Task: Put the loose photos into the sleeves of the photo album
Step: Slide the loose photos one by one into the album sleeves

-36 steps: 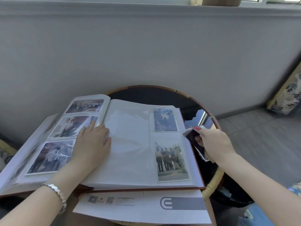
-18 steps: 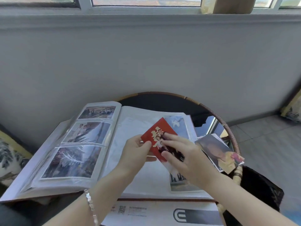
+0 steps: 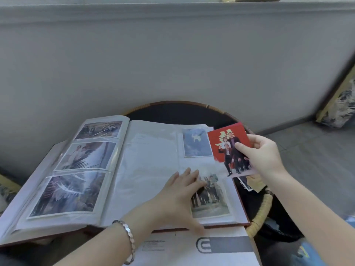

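Our right hand (image 3: 263, 156) pinches the red photo (image 3: 228, 144) by its right edge, over the album (image 3: 149, 160)'s right margin. Our left hand (image 3: 178, 196) lies flat, fingers spread, on that page. The print looks light, thin, bendy and glossy; we judge its edges the safest hold.

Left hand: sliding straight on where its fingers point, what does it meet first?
Likely the sky photo, at its lower right corner; the red photo in the right hand crosses that line too, but seems held above the page.
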`<action>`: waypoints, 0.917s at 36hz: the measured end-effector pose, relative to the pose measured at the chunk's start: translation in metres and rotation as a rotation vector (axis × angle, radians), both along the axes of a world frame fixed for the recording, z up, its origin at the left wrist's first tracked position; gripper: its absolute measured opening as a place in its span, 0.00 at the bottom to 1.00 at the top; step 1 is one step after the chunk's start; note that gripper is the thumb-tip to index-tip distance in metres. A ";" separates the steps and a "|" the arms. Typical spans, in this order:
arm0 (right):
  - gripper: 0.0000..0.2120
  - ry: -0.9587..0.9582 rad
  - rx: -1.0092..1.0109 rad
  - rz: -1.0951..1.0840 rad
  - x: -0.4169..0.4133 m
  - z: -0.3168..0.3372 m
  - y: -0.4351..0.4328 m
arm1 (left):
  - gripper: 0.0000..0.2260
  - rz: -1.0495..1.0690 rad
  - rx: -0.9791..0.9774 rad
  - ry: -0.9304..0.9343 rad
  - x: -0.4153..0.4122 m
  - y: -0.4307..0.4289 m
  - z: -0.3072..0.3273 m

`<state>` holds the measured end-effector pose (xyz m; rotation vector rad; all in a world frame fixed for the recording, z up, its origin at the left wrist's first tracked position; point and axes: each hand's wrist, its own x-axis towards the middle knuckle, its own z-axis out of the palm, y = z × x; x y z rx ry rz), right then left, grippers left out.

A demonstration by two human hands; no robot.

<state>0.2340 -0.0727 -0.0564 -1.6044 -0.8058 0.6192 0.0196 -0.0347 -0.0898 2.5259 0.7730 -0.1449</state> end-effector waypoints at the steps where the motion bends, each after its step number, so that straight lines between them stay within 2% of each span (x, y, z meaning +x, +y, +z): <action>1: 0.07 0.000 -0.007 -0.002 0.002 -0.002 -0.001 | 0.46 -0.005 0.022 -0.014 -0.001 0.000 -0.003; 4: 0.08 -0.008 -0.024 0.018 0.004 -0.005 -0.003 | 0.44 0.019 0.006 -0.081 -0.004 0.003 -0.006; 9: 0.09 0.078 -0.040 0.007 0.004 -0.007 -0.002 | 0.37 0.043 -0.166 -0.181 -0.010 0.006 0.001; 11: 0.06 0.127 -0.033 -0.006 0.005 -0.005 -0.001 | 0.29 0.068 -0.190 -0.233 -0.012 0.006 0.002; 14: 0.07 0.155 -0.012 -0.019 0.005 0.000 -0.001 | 0.13 0.033 -0.082 -0.285 -0.014 0.004 0.001; 16: 0.07 0.155 -0.008 -0.029 0.006 0.002 -0.001 | 0.07 0.011 -0.048 -0.346 -0.015 0.001 -0.001; 20: 0.06 0.154 0.000 -0.052 0.008 0.004 0.001 | 0.06 0.205 -0.016 -0.405 -0.016 0.001 0.001; 23: 0.07 0.155 -0.012 -0.059 0.010 0.003 0.003 | 0.06 0.193 0.011 -0.367 -0.019 0.005 0.003; 26: 0.12 0.153 -0.039 -0.062 0.009 0.002 0.003 | 0.25 0.035 0.118 -0.192 -0.020 0.002 -0.001; 28: 0.15 0.159 -0.044 -0.058 0.008 0.001 0.003 | 0.32 -0.013 0.157 -0.111 -0.018 -0.002 -0.002; 33: 0.12 0.153 -0.049 -0.045 0.007 -0.001 -0.001 | 0.26 -0.057 0.259 -0.185 -0.014 -0.010 -0.003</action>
